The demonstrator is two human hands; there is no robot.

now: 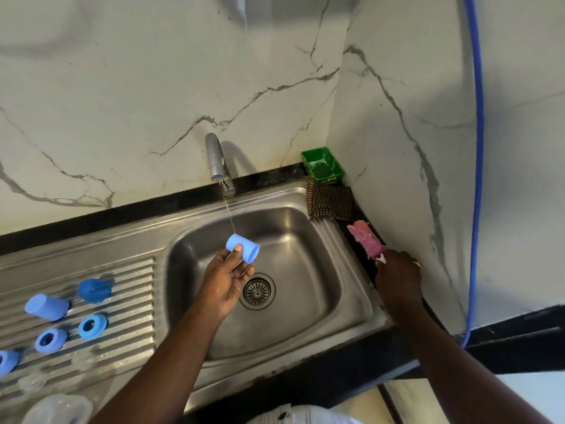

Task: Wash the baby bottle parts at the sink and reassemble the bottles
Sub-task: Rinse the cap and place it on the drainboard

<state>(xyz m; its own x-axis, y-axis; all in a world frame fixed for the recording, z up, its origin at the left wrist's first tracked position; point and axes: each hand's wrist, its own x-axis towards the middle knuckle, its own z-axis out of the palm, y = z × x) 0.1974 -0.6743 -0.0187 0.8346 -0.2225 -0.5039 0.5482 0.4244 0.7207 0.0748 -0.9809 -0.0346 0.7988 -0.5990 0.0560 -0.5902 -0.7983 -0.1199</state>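
Two forearms reach over a steel sink. The left hand, palm up, pinches a blue cap between thumb and fingers under a thin stream from the tap. The right hand, off to its right at the sink's edge, grips a pink brush; left of the left hand, a second cap and blue rings lie on the drainboard.

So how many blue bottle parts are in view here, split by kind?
Blue caps: 2, one held by the left hand, one on the drainboard
Blue rings: 3
Darker blue piece, kind unclear: 1
Total: 6
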